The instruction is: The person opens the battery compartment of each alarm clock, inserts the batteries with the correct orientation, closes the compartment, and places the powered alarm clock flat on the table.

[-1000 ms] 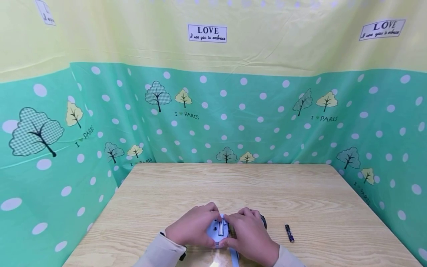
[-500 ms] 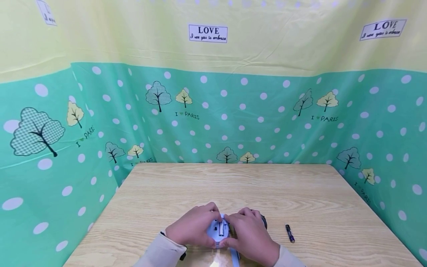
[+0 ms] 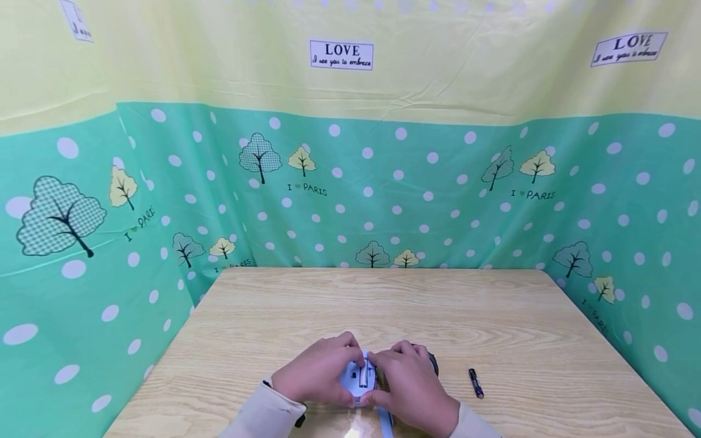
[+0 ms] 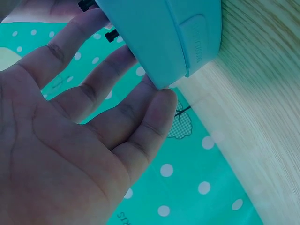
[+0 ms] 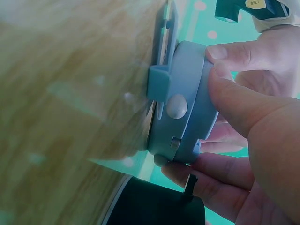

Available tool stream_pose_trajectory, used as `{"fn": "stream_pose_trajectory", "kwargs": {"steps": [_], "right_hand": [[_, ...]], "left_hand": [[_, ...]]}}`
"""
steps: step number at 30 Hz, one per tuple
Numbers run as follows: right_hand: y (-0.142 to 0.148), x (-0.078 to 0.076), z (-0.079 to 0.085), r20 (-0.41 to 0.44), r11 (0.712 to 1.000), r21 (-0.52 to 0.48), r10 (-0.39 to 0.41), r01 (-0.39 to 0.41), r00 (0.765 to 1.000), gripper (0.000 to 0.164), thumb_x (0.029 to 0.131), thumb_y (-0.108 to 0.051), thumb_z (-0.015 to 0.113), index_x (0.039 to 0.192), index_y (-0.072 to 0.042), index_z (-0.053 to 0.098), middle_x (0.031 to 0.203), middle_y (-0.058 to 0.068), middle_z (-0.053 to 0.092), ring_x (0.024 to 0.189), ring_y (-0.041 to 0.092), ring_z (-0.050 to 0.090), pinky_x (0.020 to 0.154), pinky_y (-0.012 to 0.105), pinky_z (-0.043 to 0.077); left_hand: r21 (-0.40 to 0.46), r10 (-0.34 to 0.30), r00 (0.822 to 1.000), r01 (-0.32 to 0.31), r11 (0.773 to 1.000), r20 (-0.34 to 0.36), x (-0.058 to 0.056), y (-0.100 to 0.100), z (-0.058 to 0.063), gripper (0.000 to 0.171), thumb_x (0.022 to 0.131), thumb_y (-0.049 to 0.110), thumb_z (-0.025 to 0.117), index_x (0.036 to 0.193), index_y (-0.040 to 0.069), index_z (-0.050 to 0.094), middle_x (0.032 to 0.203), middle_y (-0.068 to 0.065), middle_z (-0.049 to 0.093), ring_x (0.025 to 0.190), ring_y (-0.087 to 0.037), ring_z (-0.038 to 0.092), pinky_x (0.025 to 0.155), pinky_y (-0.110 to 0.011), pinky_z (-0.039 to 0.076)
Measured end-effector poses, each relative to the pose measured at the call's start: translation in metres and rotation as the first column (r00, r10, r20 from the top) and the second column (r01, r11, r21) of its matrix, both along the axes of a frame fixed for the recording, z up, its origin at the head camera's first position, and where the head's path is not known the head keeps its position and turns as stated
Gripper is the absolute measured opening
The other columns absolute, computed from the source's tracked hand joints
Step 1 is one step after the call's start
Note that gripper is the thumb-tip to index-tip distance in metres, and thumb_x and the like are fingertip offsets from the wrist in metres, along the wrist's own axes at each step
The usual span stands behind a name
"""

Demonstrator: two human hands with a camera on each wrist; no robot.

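Observation:
A small light-blue alarm clock (image 3: pixel 350 384) is held back side up low in the middle of the table, its battery slot uncovered. One battery (image 3: pixel 364 376) lies in that slot. My left hand (image 3: pixel 317 372) grips the clock's left side, with a fingertip at the upper end of the battery. In the left wrist view, black knobs (image 4: pixel 111 35) stick out of the clock's back near the fingers. On the other side, my right hand (image 3: pixel 412 384) holds the clock between thumb and fingers; both thumbs meet at its near edge. Part of the clock is hidden by the hands.
A loose dark battery (image 3: pixel 475 383) lies right of the right hand. Behind that hand stands a black cylindrical object (image 5: pixel 154 201), mostly hidden in the head view. A light-blue strip (image 3: pixel 386 421) extends toward me below the clock. Patterned cloth (image 3: pixel 383 182) surrounds the wooden table (image 3: pixel 306 304).

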State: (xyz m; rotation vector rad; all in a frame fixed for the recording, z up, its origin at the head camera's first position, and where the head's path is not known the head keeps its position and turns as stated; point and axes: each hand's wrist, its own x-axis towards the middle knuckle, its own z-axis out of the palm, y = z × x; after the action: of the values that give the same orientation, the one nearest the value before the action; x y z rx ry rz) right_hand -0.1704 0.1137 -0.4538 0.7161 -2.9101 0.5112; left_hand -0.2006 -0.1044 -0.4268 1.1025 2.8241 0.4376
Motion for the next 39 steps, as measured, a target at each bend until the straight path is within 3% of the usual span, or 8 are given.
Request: {"fn": "stream_pose_trajectory", "kwargs": {"steps": [7, 14, 20, 24, 27, 31, 35, 39], "right_hand": [[-0.001, -0.001, 0.0, 0.008, 1.0, -0.001, 0.0, 0.0, 1.0, 0.079, 0.076, -0.075, 0.071, 0.137, -0.025, 0.068, 0.121, -0.015, 0.072, 0.109, 0.017, 0.052, 0.095, 0.06, 0.036], [-0.001, 0.0, -0.001, 0.015, 1.0, -0.009, -0.011, 0.011, 1.0, 0.081, 0.076, -0.075, 0.071, 0.14, -0.025, 0.065, 0.118, -0.015, 0.073, 0.108, 0.016, 0.052, 0.097, 0.06, 0.034], [-0.001, 0.0, 0.0, 0.022, 1.0, -0.002, -0.015, 0.015, 1.0, 0.076, 0.077, -0.075, 0.07, 0.14, -0.034, 0.063, 0.111, -0.015, 0.074, 0.11, 0.019, 0.054, 0.101, 0.066, 0.032], [-0.002, 0.001, 0.001, 0.033, 1.0, -0.006, -0.011, 0.012, 0.999, 0.066, 0.078, -0.072, 0.072, 0.134, -0.038, 0.066, 0.114, -0.016, 0.074, 0.112, 0.02, 0.054, 0.104, 0.068, 0.03], [-0.002, 0.001, 0.003, 0.037, 1.0, -0.01, -0.007, 0.007, 0.999, 0.061, 0.078, -0.069, 0.075, 0.13, -0.037, 0.068, 0.116, -0.014, 0.074, 0.113, 0.021, 0.055, 0.106, 0.069, 0.029], [-0.002, 0.001, 0.004, 0.024, 1.0, -0.017, 0.009, -0.008, 1.0, 0.055, 0.078, -0.066, 0.077, 0.124, -0.037, 0.072, 0.114, -0.014, 0.074, 0.111, 0.022, 0.056, 0.106, 0.072, 0.028], [-0.002, 0.001, 0.002, -0.028, 0.999, -0.014, 0.03, -0.031, 0.999, 0.05, 0.079, -0.065, 0.078, 0.119, -0.037, 0.073, 0.114, -0.015, 0.074, 0.109, 0.022, 0.056, 0.107, 0.074, 0.026], [-0.001, 0.001, 0.002, -0.073, 0.999, 0.016, 0.04, -0.039, 0.997, 0.048, 0.081, -0.065, 0.077, 0.119, -0.037, 0.073, 0.117, -0.012, 0.074, 0.111, 0.022, 0.056, 0.108, 0.077, 0.025]], "left_hand": [[0.031, -0.006, 1.0, 0.006, 0.999, 0.002, -0.001, -0.001, 0.0, 0.079, 0.062, 0.033, 0.098, 0.13, 0.019, 0.06, 0.118, 0.009, 0.06, 0.09, -0.002, 0.055, 0.081, -0.021, 0.051], [0.03, 0.037, 0.998, -0.038, 0.999, 0.045, -0.003, -0.003, -0.005, 0.101, 0.063, 0.038, 0.097, 0.148, 0.012, 0.05, 0.132, 0.004, 0.059, 0.099, -0.003, 0.056, 0.088, -0.023, 0.053], [-0.042, 0.064, 0.998, -0.064, 0.997, -0.002, -0.005, -0.004, -0.007, 0.106, 0.06, 0.054, 0.095, 0.146, 0.008, 0.054, 0.126, 0.003, 0.062, 0.096, -0.005, 0.056, 0.088, -0.027, 0.054], [-0.098, 0.088, 0.996, -0.09, 0.991, -0.024, -0.008, -0.012, -0.01, 0.106, 0.051, 0.069, 0.093, 0.134, 0.011, 0.062, 0.108, 0.007, 0.062, 0.086, -0.006, 0.052, 0.076, -0.028, 0.05], [-0.081, 0.099, 0.995, -0.098, 0.992, 0.019, -0.01, -0.017, -0.012, 0.101, 0.048, 0.073, 0.091, 0.127, 0.016, 0.064, 0.098, 0.009, 0.057, 0.078, -0.006, 0.051, 0.067, -0.025, 0.045], [-0.036, 0.117, 0.985, -0.113, 0.993, 0.127, -0.011, -0.018, -0.011, 0.092, 0.051, 0.067, 0.093, 0.124, 0.021, 0.06, 0.093, 0.012, 0.056, 0.073, -0.006, 0.053, 0.062, -0.024, 0.046], [-0.007, 0.136, 0.96, -0.139, 0.99, 0.245, -0.011, -0.019, -0.013, 0.084, 0.055, 0.056, 0.094, 0.122, 0.026, 0.053, 0.087, 0.012, 0.06, 0.07, -0.006, 0.056, 0.061, -0.026, 0.047], [-0.006, 0.151, 0.939, -0.156, 0.988, 0.308, -0.011, -0.02, -0.015, 0.083, 0.059, 0.052, 0.094, 0.123, 0.028, 0.048, 0.086, 0.011, 0.062, 0.069, -0.008, 0.058, 0.062, -0.027, 0.047]]}}
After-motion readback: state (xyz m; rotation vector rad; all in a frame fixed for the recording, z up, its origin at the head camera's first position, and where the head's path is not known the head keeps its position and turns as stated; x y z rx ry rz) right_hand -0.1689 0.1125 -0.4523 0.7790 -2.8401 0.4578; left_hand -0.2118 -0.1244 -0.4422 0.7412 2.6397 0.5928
